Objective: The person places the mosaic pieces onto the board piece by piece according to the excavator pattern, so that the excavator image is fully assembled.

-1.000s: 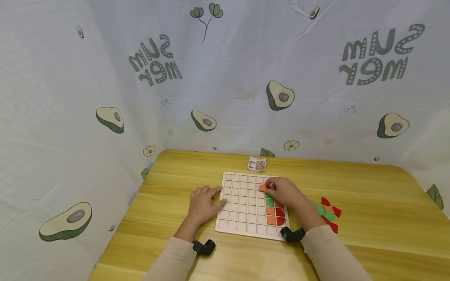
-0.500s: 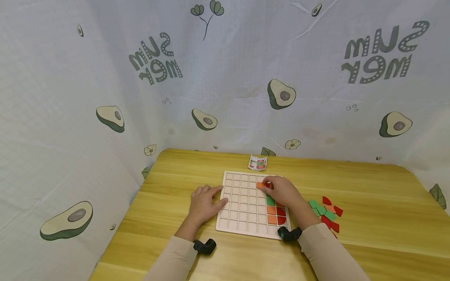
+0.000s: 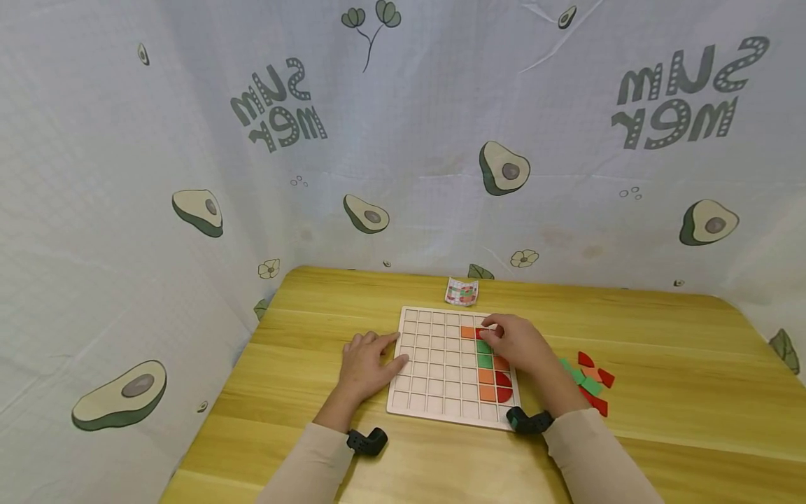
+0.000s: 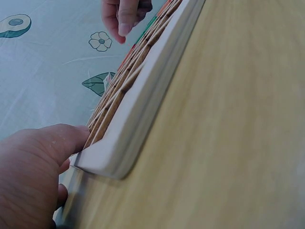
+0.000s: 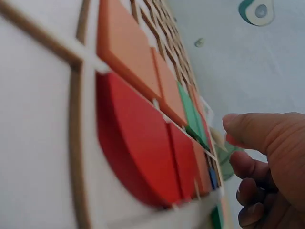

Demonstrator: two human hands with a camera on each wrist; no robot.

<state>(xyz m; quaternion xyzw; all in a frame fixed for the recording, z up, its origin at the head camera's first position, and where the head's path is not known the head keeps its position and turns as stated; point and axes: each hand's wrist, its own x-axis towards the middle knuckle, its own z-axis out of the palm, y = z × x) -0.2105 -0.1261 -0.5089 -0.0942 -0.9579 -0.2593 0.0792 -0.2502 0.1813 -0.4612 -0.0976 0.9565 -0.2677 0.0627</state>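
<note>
A pale wooden grid board [image 3: 418, 378] lies on the table, with colored tiles in its right-hand columns. My left hand [image 3: 365, 371] rests at its left edge, thumb and index finger stretched against the rim. In the left wrist view the thumb [image 4: 62, 140] lies over the board's corner. Over the upper right cells is my right hand [image 3: 515, 343], fingertips close above a red tile [image 3: 480, 334], nothing seen between them. Left of that sits an orange square tile [image 3: 467, 332]. Below are green squares [image 3: 484, 360], orange squares [image 3: 487, 385] and red rounded tiles [image 3: 504, 387].
Loose red, green and orange tiles [image 3: 590, 385] lie on the table [image 3: 680, 378] to the right of the board, partly behind the right forearm. A small printed pattern card [image 3: 462, 292] stands behind the board. A patterned white curtain [image 3: 428, 231] hangs beyond the table's back edge.
The orange square tile went slightly left into its cell near the top. My right hand has let go of it and shifted right, showing more of the red tile. My left hand stays put.
</note>
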